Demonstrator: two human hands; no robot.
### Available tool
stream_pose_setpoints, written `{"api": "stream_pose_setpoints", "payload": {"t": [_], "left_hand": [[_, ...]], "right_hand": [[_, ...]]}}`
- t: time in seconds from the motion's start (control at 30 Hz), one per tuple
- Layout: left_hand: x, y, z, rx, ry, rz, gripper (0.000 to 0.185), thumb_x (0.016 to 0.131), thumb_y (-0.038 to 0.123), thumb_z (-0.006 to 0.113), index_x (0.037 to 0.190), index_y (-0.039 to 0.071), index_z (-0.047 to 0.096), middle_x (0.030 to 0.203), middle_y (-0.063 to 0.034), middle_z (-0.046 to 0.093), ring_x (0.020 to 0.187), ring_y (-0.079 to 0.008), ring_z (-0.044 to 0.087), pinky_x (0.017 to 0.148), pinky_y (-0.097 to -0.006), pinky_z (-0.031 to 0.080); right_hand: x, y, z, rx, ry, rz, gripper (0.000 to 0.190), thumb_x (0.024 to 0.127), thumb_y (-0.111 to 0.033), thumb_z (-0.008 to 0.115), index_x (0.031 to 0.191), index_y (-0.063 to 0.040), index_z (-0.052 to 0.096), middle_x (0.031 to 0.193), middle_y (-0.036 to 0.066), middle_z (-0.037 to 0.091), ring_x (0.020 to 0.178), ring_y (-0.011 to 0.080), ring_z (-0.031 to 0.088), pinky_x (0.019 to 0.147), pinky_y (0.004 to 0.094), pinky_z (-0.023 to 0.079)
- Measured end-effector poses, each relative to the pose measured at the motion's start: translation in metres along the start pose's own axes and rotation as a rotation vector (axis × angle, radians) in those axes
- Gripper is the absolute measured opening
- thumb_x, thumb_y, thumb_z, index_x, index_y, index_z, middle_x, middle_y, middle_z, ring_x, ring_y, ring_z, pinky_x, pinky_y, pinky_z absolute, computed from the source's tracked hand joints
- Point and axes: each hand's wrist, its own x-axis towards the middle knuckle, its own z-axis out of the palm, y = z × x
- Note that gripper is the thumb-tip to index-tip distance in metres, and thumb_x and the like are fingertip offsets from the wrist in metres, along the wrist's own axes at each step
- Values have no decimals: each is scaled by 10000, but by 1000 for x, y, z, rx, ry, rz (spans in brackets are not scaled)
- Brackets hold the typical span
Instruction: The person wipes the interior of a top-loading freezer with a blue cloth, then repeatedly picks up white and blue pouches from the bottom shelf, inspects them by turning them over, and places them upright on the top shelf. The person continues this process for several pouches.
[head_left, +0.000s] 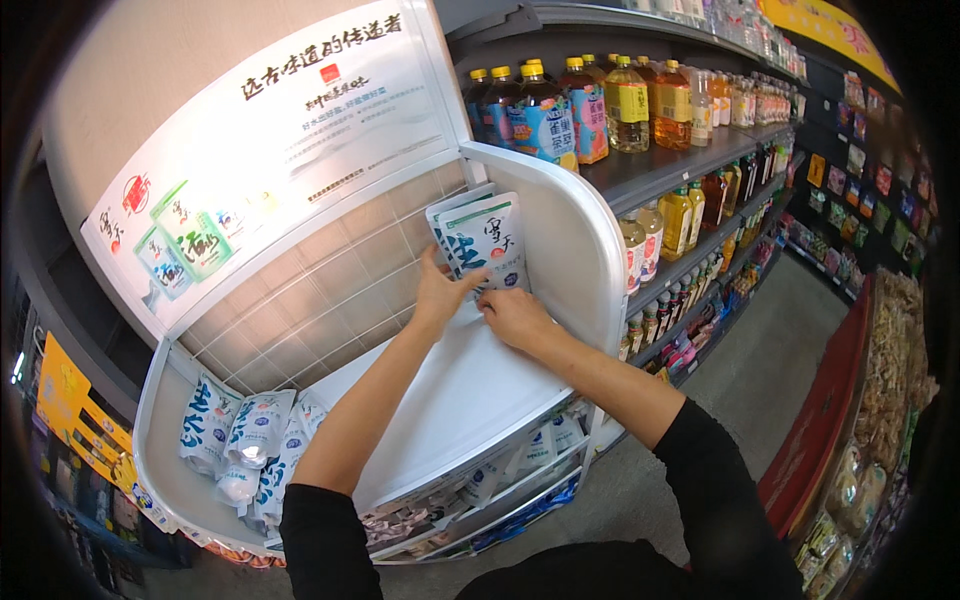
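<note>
A white plastic pouch with blue and black printing stands upright at the right end of a white display shelf. Behind it, against the wire-grid back, another similar pouch shows only its edge. My left hand grips the front pouch by its left side, thumb across the front and fingers behind. Low at the pouch's bottom edge is my right hand, its fingers curled and touching there; whether they pinch the pouch is hidden. At the shelf's left end, several similar pouches lie heaped and leaning.
A curved white side panel bounds the shelf on the right. Beyond it, a store rack holds large drink bottles. A printed header board rises behind. Lower tiers hold more pouches. A red-sided bin stands across the aisle.
</note>
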Motion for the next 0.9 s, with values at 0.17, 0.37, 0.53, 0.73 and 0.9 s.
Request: {"api": "stream_pose_setpoints", "payload": {"t": [0.17,0.37,0.53,0.73,0.9], "left_hand": [[10,-23,21,-175,-113,-87,758,730,293,829,1269,59,350,1158,-125,577,1024,-232,577,791,-384,497],[19,-38,29,-37,26,-214,604,784,360,779,1153,80,391,1089,-93,586,936,-215,580,654,-360,491],[22,-37,20,8,-10,-223,595,782,385,777,1140,79,413,998,-72,603,888,-190,582,610,-344,471],[23,-27,4,-100,-114,-175,665,746,380,807,1202,89,420,1082,-94,615,930,-212,589,690,-378,482],[23,-34,14,-45,-53,-196,789,713,362,830,1286,53,385,1208,-134,582,1118,-264,555,893,-440,469]], "right_hand": [[12,2,6,-110,124,-36,199,791,-183,569,803,-18,680,801,231,670,855,404,643,819,469,499],[21,6,3,-32,130,3,207,778,-181,584,787,3,680,775,249,660,841,420,634,821,489,487],[7,-1,5,-9,292,-27,195,804,-147,578,866,2,686,883,250,651,871,417,618,837,488,478],[1,-2,14,-18,140,-93,183,820,-134,567,889,-5,678,1003,235,594,986,400,560,903,460,452],[4,3,16,-52,166,-58,186,807,-136,579,903,-26,694,996,237,600,972,411,562,896,469,453]]}}
